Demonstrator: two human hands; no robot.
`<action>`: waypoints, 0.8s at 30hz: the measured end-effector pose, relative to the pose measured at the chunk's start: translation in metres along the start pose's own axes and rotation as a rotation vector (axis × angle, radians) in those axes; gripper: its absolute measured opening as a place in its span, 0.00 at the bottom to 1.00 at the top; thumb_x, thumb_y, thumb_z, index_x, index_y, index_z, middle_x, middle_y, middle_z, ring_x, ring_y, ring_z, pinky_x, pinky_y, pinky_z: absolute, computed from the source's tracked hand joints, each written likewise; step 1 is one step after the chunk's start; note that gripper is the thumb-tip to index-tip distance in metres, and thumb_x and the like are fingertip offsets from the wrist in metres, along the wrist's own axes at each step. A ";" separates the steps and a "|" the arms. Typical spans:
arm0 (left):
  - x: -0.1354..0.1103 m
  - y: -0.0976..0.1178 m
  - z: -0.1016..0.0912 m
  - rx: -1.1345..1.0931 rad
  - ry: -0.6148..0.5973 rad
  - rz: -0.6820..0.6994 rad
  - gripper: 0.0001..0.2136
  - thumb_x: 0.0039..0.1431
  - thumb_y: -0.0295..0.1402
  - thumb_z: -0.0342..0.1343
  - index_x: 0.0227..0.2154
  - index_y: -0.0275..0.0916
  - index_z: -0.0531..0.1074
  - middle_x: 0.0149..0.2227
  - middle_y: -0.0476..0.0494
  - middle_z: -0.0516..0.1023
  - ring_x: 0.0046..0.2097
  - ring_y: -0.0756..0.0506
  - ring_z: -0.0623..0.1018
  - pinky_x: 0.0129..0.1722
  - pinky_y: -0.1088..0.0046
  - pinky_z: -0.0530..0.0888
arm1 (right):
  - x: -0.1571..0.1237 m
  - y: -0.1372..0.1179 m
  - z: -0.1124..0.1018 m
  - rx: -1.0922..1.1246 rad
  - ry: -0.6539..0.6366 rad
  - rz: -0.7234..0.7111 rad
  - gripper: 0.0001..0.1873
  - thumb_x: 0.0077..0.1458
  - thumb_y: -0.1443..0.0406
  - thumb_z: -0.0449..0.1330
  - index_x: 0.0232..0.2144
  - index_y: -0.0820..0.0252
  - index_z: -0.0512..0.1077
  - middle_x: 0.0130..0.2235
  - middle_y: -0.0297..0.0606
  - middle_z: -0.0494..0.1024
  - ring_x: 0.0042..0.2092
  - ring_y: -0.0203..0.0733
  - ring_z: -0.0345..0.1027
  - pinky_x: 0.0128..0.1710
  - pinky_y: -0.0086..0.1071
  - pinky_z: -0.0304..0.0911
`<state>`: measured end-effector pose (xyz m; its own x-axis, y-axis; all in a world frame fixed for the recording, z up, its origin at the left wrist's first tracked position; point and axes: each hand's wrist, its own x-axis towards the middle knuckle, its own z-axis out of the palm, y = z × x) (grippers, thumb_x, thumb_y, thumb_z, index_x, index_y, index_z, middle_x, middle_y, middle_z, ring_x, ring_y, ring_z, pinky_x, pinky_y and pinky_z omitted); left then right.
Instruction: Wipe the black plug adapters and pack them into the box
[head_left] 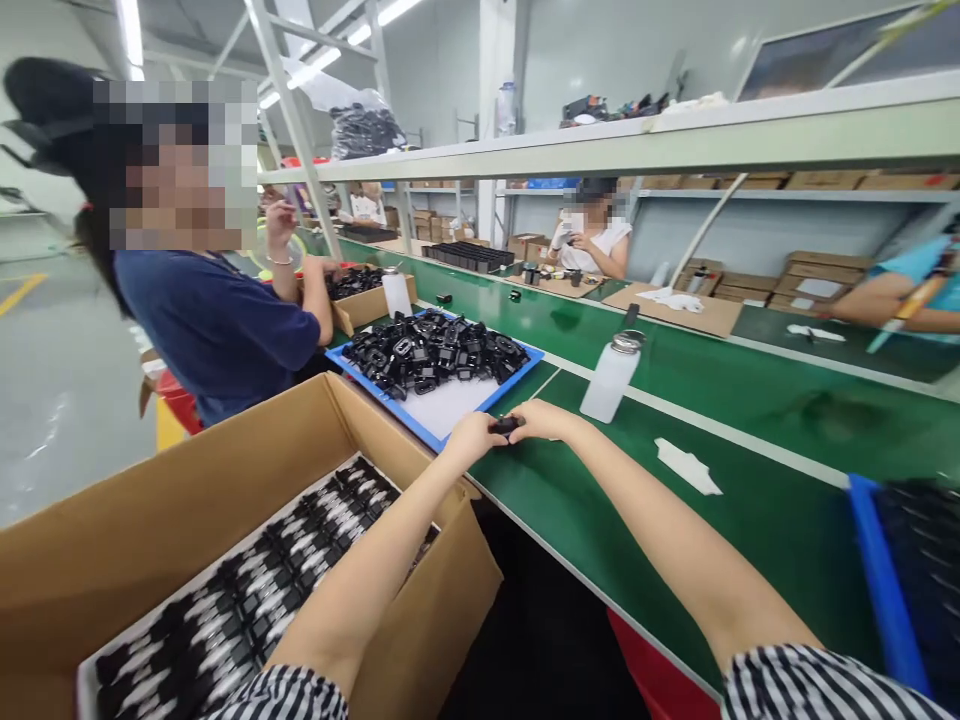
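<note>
Head view: nearest, an open brown cardboard box (150, 520) of neatly rowed black-and-silver parts (247, 600) is set left of the blue plastic tray (375, 385), within easy reach. Just in front of that tray, over the green bench (750, 500), a small black plastic part (506, 426) is pinched between the left hand (472, 437) and the right hand (541, 420), fingers closed on its ends. Loose black parts (431, 350) are heaped in the tray. A white plastic bottle (611, 378) stands right of it; a person in a navy shirt (217, 320) stands beyond, left.
</note>
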<state>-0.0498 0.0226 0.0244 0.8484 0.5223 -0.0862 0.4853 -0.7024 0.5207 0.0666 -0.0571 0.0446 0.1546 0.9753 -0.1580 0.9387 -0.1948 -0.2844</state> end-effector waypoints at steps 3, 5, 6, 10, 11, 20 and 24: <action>0.002 0.002 -0.007 0.002 -0.067 0.008 0.09 0.39 0.32 0.54 0.27 0.36 0.69 0.20 0.49 0.70 0.27 0.49 0.71 0.26 0.78 0.64 | -0.006 0.003 0.003 0.049 0.055 0.029 0.13 0.38 0.65 0.61 0.32 0.62 0.68 0.30 0.35 0.71 0.32 0.38 0.63 0.25 0.24 0.54; 0.006 0.005 -0.013 0.020 -0.109 0.006 0.08 0.38 0.30 0.54 0.26 0.35 0.68 0.18 0.50 0.69 0.24 0.51 0.70 0.24 0.80 0.64 | -0.008 0.004 0.005 0.068 0.095 0.042 0.15 0.39 0.64 0.60 0.34 0.63 0.68 0.32 0.36 0.71 0.33 0.38 0.63 0.27 0.24 0.55; 0.009 0.007 -0.016 0.037 -0.127 0.004 0.07 0.36 0.29 0.55 0.24 0.35 0.68 0.17 0.51 0.69 0.23 0.51 0.70 0.23 0.80 0.64 | -0.008 0.005 0.005 0.069 0.109 0.046 0.15 0.39 0.64 0.61 0.33 0.64 0.68 0.31 0.36 0.71 0.33 0.38 0.63 0.28 0.24 0.55; 0.016 0.018 -0.022 0.157 -0.178 0.006 0.06 0.30 0.26 0.56 0.12 0.35 0.62 0.11 0.51 0.64 0.21 0.50 0.69 0.21 0.79 0.63 | -0.010 0.004 0.009 0.069 0.135 0.067 0.12 0.39 0.64 0.60 0.29 0.65 0.69 0.25 0.33 0.70 0.29 0.37 0.63 0.27 0.24 0.55; 0.015 0.021 -0.022 0.194 -0.181 0.017 0.07 0.30 0.25 0.56 0.11 0.35 0.61 0.11 0.51 0.64 0.21 0.49 0.70 0.22 0.78 0.63 | -0.012 0.003 0.011 0.086 0.132 0.057 0.12 0.40 0.64 0.59 0.30 0.65 0.69 0.24 0.31 0.69 0.28 0.35 0.63 0.26 0.23 0.55; -0.019 0.038 -0.031 0.015 -0.104 0.216 0.22 0.32 0.44 0.53 0.33 0.37 0.65 0.32 0.48 0.73 0.35 0.46 0.72 0.33 0.75 0.67 | -0.107 -0.026 -0.020 0.117 0.384 0.076 0.12 0.40 0.65 0.59 0.32 0.61 0.67 0.30 0.30 0.69 0.33 0.35 0.62 0.29 0.24 0.59; -0.038 0.025 -0.030 -0.210 -0.213 0.258 0.30 0.25 0.50 0.55 0.37 0.42 0.63 0.40 0.49 0.70 0.37 0.47 0.71 0.37 0.75 0.68 | -0.274 -0.063 -0.027 0.042 0.825 0.257 0.15 0.44 0.65 0.57 0.38 0.57 0.64 0.38 0.31 0.68 0.39 0.36 0.61 0.38 0.28 0.58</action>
<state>-0.0762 -0.0002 0.0665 0.9724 0.2141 -0.0924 0.2152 -0.6717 0.7089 -0.0263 -0.3091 0.1315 0.5501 0.6615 0.5098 0.8343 -0.4074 -0.3716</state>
